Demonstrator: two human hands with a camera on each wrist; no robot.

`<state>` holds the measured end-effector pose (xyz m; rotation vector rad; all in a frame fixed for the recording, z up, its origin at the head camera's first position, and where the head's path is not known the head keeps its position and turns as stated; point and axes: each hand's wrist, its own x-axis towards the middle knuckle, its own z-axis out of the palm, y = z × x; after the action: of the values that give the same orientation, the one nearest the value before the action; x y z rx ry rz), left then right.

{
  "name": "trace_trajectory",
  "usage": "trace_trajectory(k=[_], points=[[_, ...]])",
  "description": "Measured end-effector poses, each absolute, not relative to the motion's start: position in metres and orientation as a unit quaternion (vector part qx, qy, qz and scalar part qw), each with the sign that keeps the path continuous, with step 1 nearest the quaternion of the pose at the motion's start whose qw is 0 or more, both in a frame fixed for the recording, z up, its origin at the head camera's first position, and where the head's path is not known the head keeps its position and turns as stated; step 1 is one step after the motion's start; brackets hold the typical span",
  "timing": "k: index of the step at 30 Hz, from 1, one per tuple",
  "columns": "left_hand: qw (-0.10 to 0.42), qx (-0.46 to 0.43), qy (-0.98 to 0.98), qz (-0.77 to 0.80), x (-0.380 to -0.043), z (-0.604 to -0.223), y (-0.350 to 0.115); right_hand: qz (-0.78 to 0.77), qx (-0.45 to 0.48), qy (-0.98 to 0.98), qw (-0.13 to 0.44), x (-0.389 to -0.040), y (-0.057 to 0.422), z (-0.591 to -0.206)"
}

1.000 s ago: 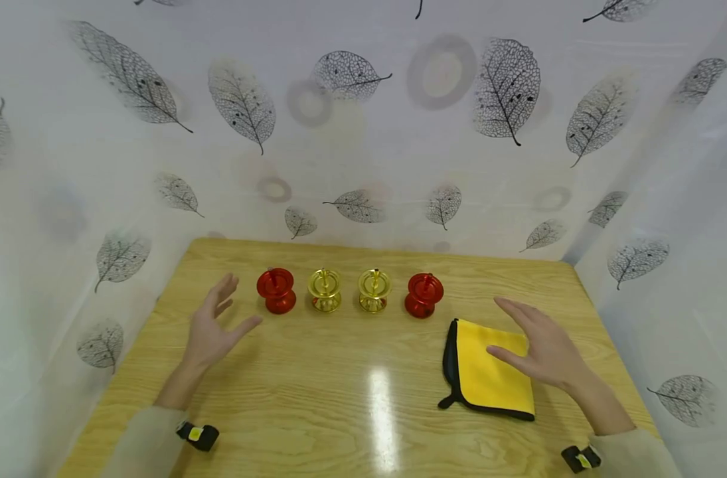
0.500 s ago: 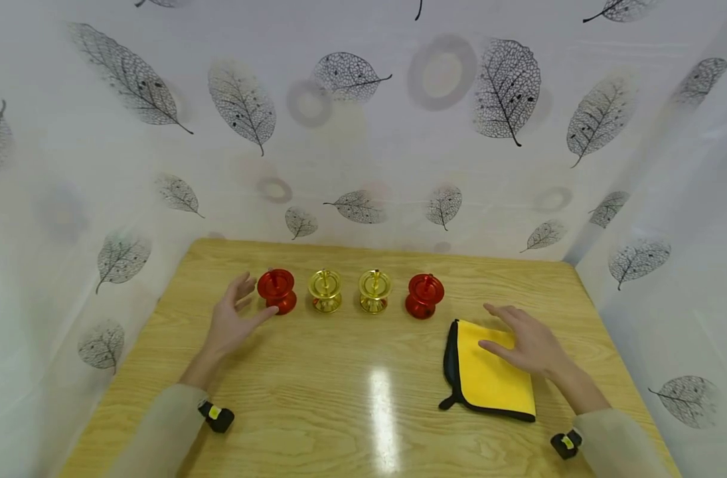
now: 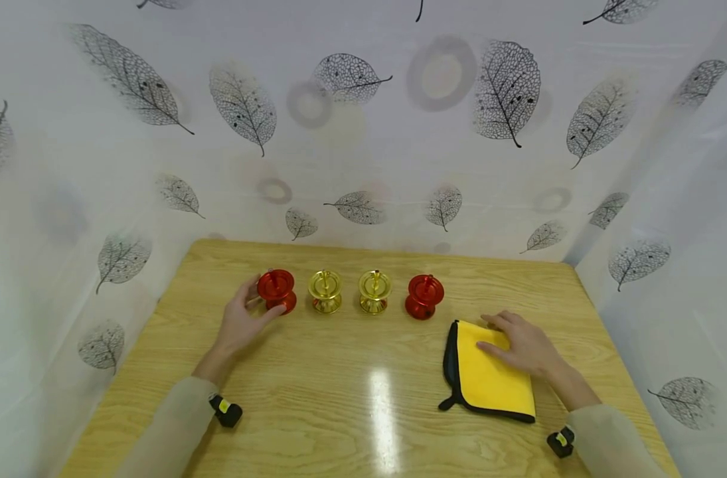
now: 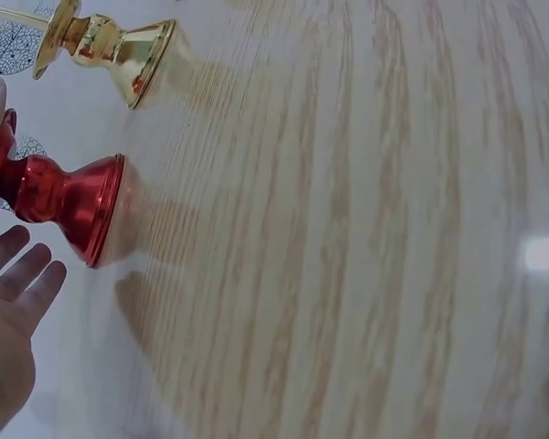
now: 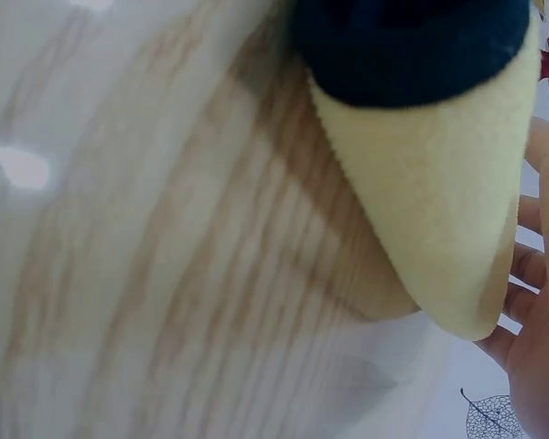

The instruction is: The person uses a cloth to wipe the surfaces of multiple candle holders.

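My left hand (image 3: 242,324) is at the leftmost red candle holder (image 3: 276,285), thumb on its near side and fingers along its left. In the left wrist view, a gap shows between those fingers and the red stem (image 4: 38,189); the thumb overlaps the upper dish. Over at the right, my right hand (image 3: 526,346) lies over the upper right part of a folded yellow cloth (image 3: 491,388) with black edging. In the right wrist view, the cloth (image 5: 430,201) hangs across the frame, its dark side uppermost, and the fingers (image 5: 529,267) stand loosely bent behind its edge.
Two gold candle holders, a left one (image 3: 325,289) and a right one (image 3: 374,289), stand upright in the row, with another red candle holder (image 3: 424,294) at its right end. The wooden table (image 3: 315,398) meets a leaf-patterned curtain (image 3: 363,153) behind.
My left hand has moved right and its fingers now lie around the left red candle holder. My right hand has moved left and down onto the yellow cloth.
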<state>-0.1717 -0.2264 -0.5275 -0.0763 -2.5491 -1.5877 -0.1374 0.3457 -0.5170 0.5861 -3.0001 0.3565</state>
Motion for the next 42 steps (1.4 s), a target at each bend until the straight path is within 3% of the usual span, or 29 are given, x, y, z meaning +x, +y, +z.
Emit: trace_trajectory(k=[18, 42], points=[[0.05, 0.017, -0.837, -0.545, -0.18, -0.532, -0.219, 0.099, 0.205, -0.973, 0.031, -0.137, 0.344, -0.518], [0.098, 0.051, -0.835, -0.539, -0.165, -0.524, -0.215, 0.124, 0.18, -0.976, 0.006, -0.137, 0.34, -0.517]])
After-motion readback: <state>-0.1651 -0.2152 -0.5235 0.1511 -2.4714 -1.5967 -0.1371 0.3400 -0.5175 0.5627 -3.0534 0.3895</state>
